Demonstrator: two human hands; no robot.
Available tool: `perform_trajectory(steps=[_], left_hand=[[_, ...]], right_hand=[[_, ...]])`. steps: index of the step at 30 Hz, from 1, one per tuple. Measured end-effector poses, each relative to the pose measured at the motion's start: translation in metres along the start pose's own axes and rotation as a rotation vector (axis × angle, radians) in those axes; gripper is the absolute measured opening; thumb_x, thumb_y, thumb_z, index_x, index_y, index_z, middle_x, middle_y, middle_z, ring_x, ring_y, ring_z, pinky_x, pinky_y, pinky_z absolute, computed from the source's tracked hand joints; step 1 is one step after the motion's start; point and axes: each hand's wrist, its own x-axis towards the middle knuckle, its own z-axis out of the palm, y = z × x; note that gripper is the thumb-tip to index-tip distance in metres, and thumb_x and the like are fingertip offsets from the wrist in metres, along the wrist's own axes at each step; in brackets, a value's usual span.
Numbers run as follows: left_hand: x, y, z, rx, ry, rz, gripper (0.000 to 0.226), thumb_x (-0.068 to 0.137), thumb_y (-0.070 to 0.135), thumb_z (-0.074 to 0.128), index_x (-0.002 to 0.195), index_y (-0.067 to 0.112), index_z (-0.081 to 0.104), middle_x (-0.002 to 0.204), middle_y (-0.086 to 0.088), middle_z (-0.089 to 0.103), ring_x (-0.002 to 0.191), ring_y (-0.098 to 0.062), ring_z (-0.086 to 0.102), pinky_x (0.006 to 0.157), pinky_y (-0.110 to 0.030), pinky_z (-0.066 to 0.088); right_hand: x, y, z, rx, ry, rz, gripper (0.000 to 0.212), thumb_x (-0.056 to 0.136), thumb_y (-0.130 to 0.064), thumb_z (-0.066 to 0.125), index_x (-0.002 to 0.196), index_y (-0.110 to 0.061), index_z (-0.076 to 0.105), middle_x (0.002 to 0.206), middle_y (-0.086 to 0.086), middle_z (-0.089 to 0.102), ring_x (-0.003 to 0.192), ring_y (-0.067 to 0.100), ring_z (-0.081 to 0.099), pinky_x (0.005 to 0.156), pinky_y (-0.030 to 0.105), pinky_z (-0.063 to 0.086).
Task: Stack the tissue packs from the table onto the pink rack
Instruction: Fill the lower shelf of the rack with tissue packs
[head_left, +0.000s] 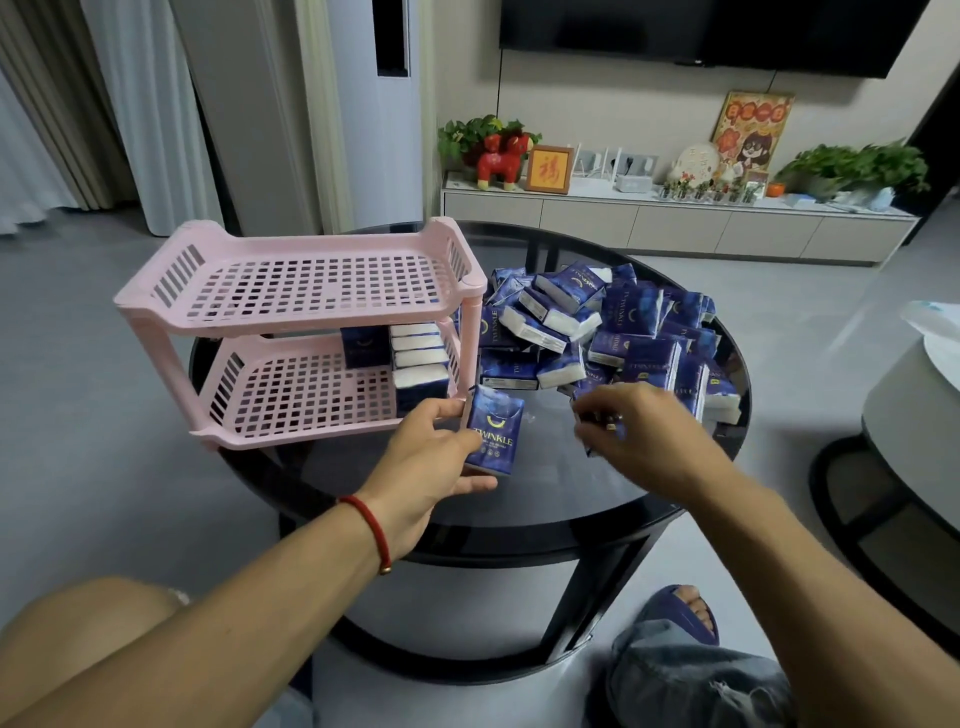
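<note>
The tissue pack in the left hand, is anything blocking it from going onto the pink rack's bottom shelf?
Mostly no. The left hand holds the tissue pack just outside the pink rack. The right end of the lower shelf already holds packs; the rest looks free.

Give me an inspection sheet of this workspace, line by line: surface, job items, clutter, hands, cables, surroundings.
Surface: round dark glass table; pink rack stands on its left part.
Job's things: loose pile of packs on the right of the table; a few packs on the rack's lower shelf at its right end; top shelf bare.
Clutter: nothing seen on the table besides these.
Hands: left hand holds one upright pack beside the rack; right hand blurred, fingers curled on a pack at the pile's near edge.
Cables: nothing seen.
Surroundings: TV cabinet with plants and ornaments, wall TV, curtains.
</note>
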Motion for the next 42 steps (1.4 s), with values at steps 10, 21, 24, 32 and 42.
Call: perform_trajectory(steps=[10, 21, 24, 32, 42], left_hand=[[0.000, 0.000, 0.000, 0.028, -0.001, -0.002, 0.026, 0.100, 0.001, 0.056, 0.122, 0.014, 0.058, 0.117, -0.008, 0.070, 0.098, -0.026, 0.075, 0.081, -0.046, 0.064], [-0.005, 0.002, -0.002, -0.026, -0.023, -0.017, 0.027, 0.097, -0.003, 0.056, 0.121, 0.010, 0.060, 0.118, -0.014, 0.070, 0.096, -0.028, 0.075, 0.081, -0.048, 0.064], [-0.006, 0.002, -0.002, -0.068, -0.064, -0.052, 0.029, 0.096, -0.006, 0.053, 0.121, 0.006, 0.062, 0.114, -0.019, 0.071, 0.086, -0.027, 0.072, 0.074, -0.044, 0.064], [-0.005, -0.009, -0.010, 0.059, -0.224, -0.018, 0.061, 0.074, -0.004, 0.083, 0.126, 0.010, 0.056, 0.113, -0.017, 0.075, 0.111, -0.035, 0.071, 0.099, -0.051, 0.056], [0.000, -0.023, -0.035, 0.491, -0.073, 0.302, 0.061, 0.068, 0.014, 0.088, 0.112, 0.031, 0.049, 0.112, 0.009, 0.075, 0.105, -0.007, 0.071, 0.099, -0.037, 0.056]], right_hand=[[-0.004, -0.003, 0.000, 0.353, 0.157, 0.198, 0.011, 0.095, -0.020, 0.066, 0.104, -0.020, 0.073, 0.098, -0.003, 0.074, 0.092, 0.015, 0.069, 0.083, 0.037, 0.058], [-0.019, -0.028, -0.015, 1.254, -0.198, 0.348, 0.030, 0.102, -0.029, 0.054, 0.114, -0.006, 0.069, 0.095, 0.006, 0.077, 0.089, 0.019, 0.074, 0.074, 0.034, 0.064], [-0.012, -0.032, 0.000, 0.732, -0.039, 0.176, 0.020, 0.099, -0.033, 0.064, 0.108, -0.016, 0.068, 0.095, 0.000, 0.076, 0.088, 0.012, 0.072, 0.081, 0.031, 0.060], [-0.004, -0.063, 0.038, 0.357, 0.383, -0.170, 0.035, 0.091, -0.045, 0.068, 0.107, -0.014, 0.066, 0.096, -0.004, 0.057, 0.083, 0.009, 0.053, 0.073, 0.025, 0.048], [-0.005, -0.052, 0.034, 0.484, -0.045, -0.254, 0.059, 0.089, -0.046, 0.074, 0.140, -0.026, 0.053, 0.122, -0.009, 0.066, 0.110, 0.006, 0.061, 0.077, 0.026, 0.059]])
